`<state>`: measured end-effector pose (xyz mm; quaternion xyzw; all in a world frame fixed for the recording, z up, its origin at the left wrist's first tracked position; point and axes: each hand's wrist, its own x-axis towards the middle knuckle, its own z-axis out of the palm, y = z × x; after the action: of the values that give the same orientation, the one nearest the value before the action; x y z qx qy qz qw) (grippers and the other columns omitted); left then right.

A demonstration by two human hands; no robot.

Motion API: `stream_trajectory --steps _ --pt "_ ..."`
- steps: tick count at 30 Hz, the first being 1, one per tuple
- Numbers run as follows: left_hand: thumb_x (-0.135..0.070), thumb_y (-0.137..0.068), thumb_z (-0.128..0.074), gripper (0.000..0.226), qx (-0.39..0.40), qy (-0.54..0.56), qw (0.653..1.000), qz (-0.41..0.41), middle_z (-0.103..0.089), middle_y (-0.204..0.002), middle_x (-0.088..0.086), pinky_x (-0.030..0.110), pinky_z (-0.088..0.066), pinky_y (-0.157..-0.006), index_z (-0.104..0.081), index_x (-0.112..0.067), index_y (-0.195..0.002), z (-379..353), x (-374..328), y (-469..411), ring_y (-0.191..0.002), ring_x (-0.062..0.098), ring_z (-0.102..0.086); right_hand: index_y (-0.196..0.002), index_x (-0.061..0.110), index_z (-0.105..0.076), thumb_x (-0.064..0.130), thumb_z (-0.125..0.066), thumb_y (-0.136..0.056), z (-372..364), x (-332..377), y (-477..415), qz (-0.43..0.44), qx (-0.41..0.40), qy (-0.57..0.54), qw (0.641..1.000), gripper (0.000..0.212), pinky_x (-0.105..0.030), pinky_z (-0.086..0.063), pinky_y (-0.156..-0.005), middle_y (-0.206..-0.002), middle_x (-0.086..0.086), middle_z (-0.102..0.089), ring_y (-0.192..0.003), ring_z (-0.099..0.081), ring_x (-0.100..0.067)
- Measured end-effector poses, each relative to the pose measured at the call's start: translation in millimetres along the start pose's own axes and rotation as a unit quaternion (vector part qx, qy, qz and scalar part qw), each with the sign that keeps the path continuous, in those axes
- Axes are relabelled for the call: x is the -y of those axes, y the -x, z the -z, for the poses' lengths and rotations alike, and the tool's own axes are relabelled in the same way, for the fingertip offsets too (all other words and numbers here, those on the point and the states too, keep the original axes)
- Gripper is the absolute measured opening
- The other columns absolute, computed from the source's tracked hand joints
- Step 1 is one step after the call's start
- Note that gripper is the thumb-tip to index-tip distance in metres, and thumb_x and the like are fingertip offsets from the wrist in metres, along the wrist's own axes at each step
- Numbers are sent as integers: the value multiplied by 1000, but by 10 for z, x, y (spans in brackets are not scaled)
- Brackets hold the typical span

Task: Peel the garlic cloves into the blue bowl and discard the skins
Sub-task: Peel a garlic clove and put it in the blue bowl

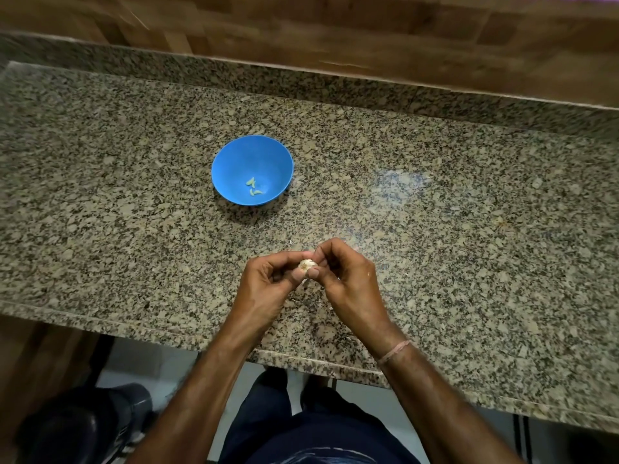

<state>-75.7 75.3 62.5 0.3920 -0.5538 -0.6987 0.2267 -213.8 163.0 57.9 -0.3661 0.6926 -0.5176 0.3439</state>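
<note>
Garlic bulb (pixel 307 264) is held above the near part of the granite counter (pixel 435 212), pinched between both hands. Left hand (pixel 268 283) curls its fingers round the bulb's left side; right hand (pixel 345 279) grips the right side with thumb and fingertips. Blue bowl (pixel 234 162) stands farther off, to the left, containing three peeled cloves (pixel 253 188).

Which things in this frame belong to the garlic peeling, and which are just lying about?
Part of the job:
garlic bulb, pinched by the left hand and right hand
blue bowl
three peeled cloves inside it
pale skin scrap on the granite countertop

Just there:
thread band on the right wrist
dark object on the floor, too blurred to name
</note>
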Motion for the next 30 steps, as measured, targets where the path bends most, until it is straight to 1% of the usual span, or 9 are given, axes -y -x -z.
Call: stream_trajectory --steps 7,9,11,13,15,19,22,24,30 --pt "-19 -85 -76 33 -39 3 998 42 -79 -112 2 34 -58 -99 -74 -11 -117 -35 158 -66 -111 15 -73 -93 18 -68 14 -77 -93 -188 -195 -54 -14 -60 2 998 9 -24 -58 -72 -87 7 -68 -82 -66 -9" --pt "-16 -94 -73 24 -61 -44 996 48 -78 -112 -2 36 -60 -97 -73 -17 -118 -14 236 -125 -109 12 -73 -92 19 -67 18 -75 -95 -219 -251 -59 -13 -72 13 997 9 -29 -59 -72 -89 7 -68 -85 -66 -12" --pt "-18 -99 -69 20 -91 -142 985 31 -76 -109 -6 35 -61 -90 -69 -23 -118 48 315 -219 -103 10 -72 -92 19 -66 19 -74 -96 -180 -328 -46 -33 -75 16 997 9 -26 -59 -70 -86 6 -68 -80 -66 -10" --pt "-20 -99 -69 16 -108 -279 954 -21 -71 -103 -11 27 -59 -75 -65 -23 -115 119 372 -349 -94 6 -69 -88 20 -66 20 -76 -94 -108 -429 -22 -60 -68 38 995 12 -21 -57 -70 -82 7 -68 -77 -65 -5" --pt "-22 -96 -71 17 -108 -402 906 -80 -67 -101 -9 23 -50 -70 -63 -20 -112 181 452 -504 -88 8 -64 -83 20 -67 20 -79 -92 -62 -547 -7 -89 -55 66 992 15 -18 -56 -71 -80 8 -70 -76 -66 -2" --pt "-26 -89 -80 38 -98 -534 835 -95 -63 -117 -1 29 -44 -87 -62 -21 -123 257 623 -706 -106 15 -53 -82 17 -72 19 -80 -90 -78 -672 -50 -111 -34 120 986 12 -14 -56 -73 -80 8 -74 -77 -70 -1" --pt "-37 -82 -83 59 -155 -575 795 -111 -55 -122 1 36 -45 -94 -56 -21 -132 229 702 -551 -110 19 -50 -82 17 -74 16 -81 -90 -80 -694 -88 -105 -26 148 983 10 -10 -54 -71 -81 9 -74 -76 -69 1" --pt "-39 -84 -81 54 -186 -564 794 -130 -55 -116 -1 32 -42 -91 -56 -22 -128 151 792 -335 -106 16 -48 -84 17 -75 16 -81 -90 -90 -698 -94 -108 -19 159 981 8 -11 -55 -74 -83 9 -74 -78 -69 0" --pt "-30 -88 -81 46 -162 -533 825 -93 -57 -111 -4 27 -43 -86 -57 -22 -126 100 1128 -25 -99 12 -50 -85 15 -75 13 -80 -90 -140 -669 -125 -105 -11 218 970 7 -15 -56 -74 -83 7 -74 -79 -69 -3"
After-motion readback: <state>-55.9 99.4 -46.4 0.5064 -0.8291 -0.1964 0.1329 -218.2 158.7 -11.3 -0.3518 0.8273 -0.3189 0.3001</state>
